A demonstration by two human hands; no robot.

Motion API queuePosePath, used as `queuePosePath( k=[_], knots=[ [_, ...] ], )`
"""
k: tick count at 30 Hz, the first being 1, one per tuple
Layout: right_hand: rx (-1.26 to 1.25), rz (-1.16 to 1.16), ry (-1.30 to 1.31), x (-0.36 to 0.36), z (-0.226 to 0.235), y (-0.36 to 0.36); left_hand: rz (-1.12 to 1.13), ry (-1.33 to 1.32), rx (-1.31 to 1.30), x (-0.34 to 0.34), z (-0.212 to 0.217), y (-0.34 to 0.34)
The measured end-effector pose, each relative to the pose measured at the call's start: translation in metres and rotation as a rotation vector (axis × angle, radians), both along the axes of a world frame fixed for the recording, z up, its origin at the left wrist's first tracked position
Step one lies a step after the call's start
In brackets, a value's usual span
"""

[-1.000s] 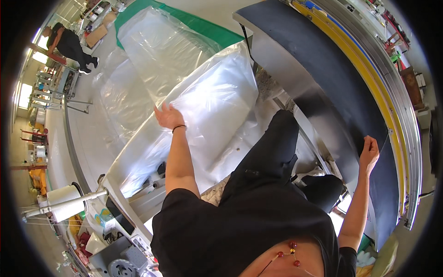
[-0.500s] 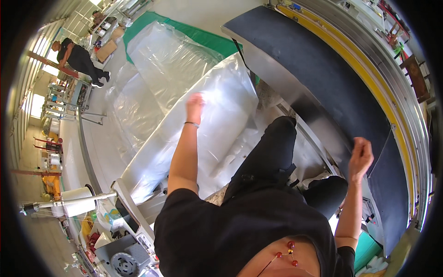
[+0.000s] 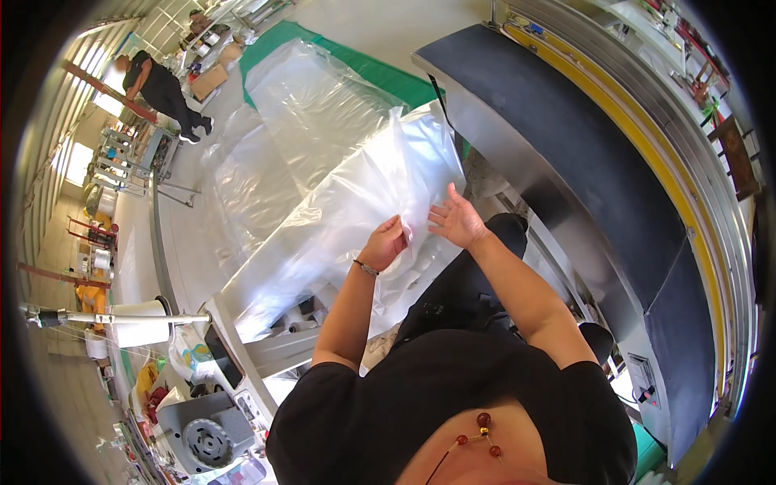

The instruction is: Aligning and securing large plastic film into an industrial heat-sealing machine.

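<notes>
A large sheet of clear plastic film [image 3: 339, 194] drapes over a frame in front of me and spreads onto the floor beyond. My left hand [image 3: 383, 242] pinches a gathered fold of this film, and creases fan out from the fingers. Close by on its right, my right hand [image 3: 457, 220] is open, palm up with fingers spread, apart from my left hand. Whether its fingertips touch the film I cannot tell.
On the right runs a long machine with a dark padded top [image 3: 566, 121] and a yellow rail [image 3: 630, 133]. A white thread spool [image 3: 139, 323] sits on a rod at left, above a grey motor housing [image 3: 208, 440]. Green sheeting [image 3: 356, 69] lies under the film; a person [image 3: 162, 93] stands far left.
My left hand has come nearer and pulled up a fold of film. My right hand has swung from beside the padded machine to the film. My view has shifted slightly.
</notes>
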State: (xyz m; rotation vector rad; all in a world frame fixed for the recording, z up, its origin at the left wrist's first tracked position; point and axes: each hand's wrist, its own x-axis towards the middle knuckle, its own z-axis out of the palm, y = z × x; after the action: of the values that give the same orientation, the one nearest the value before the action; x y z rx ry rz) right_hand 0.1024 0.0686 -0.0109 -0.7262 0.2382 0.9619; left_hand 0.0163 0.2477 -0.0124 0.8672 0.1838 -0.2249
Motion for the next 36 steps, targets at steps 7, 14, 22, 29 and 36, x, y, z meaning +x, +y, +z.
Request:
queuePosePath(
  k=[7, 14, 22, 29, 36],
  knots=[
    [0.258, 0.109, 0.006, -0.004, -0.030, 0.001, -0.083, 0.036, -0.078, -0.023, 0.024, -0.002],
    [-0.292, 0.010, -0.538, -0.014, 0.020, -0.073, -0.335, 0.119, 0.919, -0.028, -0.014, 0.022],
    [-0.483, -0.098, -0.847, -0.038, 0.062, -0.046, 0.226, -0.716, 1.305, -0.002, 0.052, -0.093],
    [-1.221, -0.056, -0.987, -0.004, -0.027, -0.129, 0.750, -0.475, 0.441, 0.016, 0.119, 0.050],
    [-1.787, 0.196, -0.636, -0.037, -0.106, -0.195, 0.965, -0.946, 0.210, -0.016, 0.263, 0.120]
  ],
)
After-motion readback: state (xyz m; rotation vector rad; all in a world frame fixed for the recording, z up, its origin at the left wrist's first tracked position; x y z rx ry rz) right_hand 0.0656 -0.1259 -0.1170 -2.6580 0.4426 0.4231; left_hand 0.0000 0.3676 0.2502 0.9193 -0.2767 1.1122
